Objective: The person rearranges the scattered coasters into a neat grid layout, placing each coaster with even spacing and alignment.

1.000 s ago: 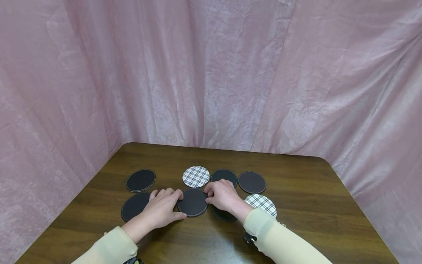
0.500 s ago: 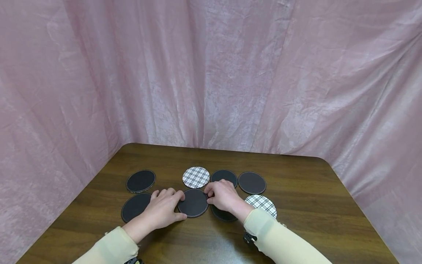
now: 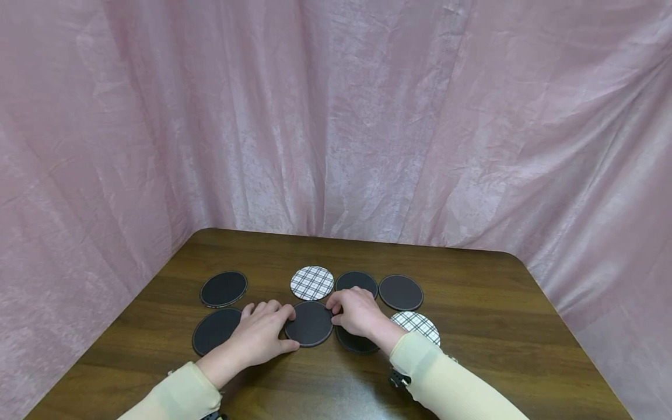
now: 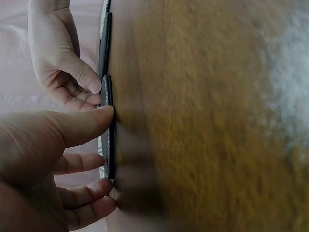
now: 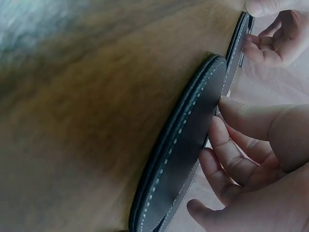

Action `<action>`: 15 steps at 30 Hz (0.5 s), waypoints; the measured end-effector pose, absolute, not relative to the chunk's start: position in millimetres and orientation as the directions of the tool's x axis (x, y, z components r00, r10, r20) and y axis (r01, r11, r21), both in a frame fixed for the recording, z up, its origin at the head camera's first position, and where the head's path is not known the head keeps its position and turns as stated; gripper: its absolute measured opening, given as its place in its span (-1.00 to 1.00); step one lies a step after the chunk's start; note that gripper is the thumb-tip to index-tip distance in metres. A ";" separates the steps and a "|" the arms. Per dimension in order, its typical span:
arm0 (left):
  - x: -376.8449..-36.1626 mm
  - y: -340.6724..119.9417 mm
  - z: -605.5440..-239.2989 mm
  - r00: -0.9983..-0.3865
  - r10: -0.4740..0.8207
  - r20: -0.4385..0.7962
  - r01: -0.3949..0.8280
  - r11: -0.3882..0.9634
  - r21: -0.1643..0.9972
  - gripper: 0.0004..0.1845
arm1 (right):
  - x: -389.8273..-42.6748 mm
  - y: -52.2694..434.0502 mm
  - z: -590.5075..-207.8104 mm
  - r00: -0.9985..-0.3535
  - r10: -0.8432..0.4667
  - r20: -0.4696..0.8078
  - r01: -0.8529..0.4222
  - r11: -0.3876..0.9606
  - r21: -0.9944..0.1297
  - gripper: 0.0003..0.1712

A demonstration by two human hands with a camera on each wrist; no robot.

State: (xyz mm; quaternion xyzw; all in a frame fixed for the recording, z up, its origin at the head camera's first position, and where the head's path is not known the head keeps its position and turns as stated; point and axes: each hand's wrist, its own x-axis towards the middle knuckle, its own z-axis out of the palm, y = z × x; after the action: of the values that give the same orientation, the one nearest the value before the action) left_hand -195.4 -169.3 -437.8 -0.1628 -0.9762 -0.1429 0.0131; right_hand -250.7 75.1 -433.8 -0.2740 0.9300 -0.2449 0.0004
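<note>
My left hand (image 3: 262, 332) curls round the left rim of the coaster (image 3: 310, 324) at lower centre, my right hand (image 3: 358, 312) pinches its right, and an uneven push could ride it over the neighbouring disc (image 3: 354, 343).

Bare hands (image 3: 357, 311), pale yellow sleeves (image 3: 451, 382), black bands (image 3: 397, 379) at both wrists

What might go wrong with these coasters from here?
1. The middle dark coaster sits close beside the front dark coaster to its right; pushing it further right might shove that neighbour.
2. In the head view, the right sleeve overlaps the front checked coaster; if it hangs low, it might drag it.
</note>
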 end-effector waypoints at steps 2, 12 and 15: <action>-194.6 -170.1 -437.2 -0.946 0.315 0.071 0.322 0.905 0.277 -0.48 | -251.3 74.5 -433.1 -0.852 -0.506 0.134 -0.508 0.739 -0.442 -0.76; -194.7 -181.7 -435.6 -0.949 0.300 0.099 0.316 0.916 0.246 -0.54 | -252.0 63.3 -427.2 -0.858 -0.480 0.182 -0.511 0.771 -0.380 -0.67; -193.8 -186.1 -432.9 -0.949 0.293 0.118 0.313 0.919 0.238 -0.52 | -251.3 57.8 -426.2 -0.859 -0.477 0.188 -0.512 0.782 -0.354 -0.60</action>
State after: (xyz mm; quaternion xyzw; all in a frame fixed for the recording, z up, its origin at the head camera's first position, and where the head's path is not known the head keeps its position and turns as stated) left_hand -193.8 -186.1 -432.9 -0.1547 -0.9788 -0.1278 0.0402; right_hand -251.3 57.8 -426.2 -0.2622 0.9430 -0.2002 -0.0442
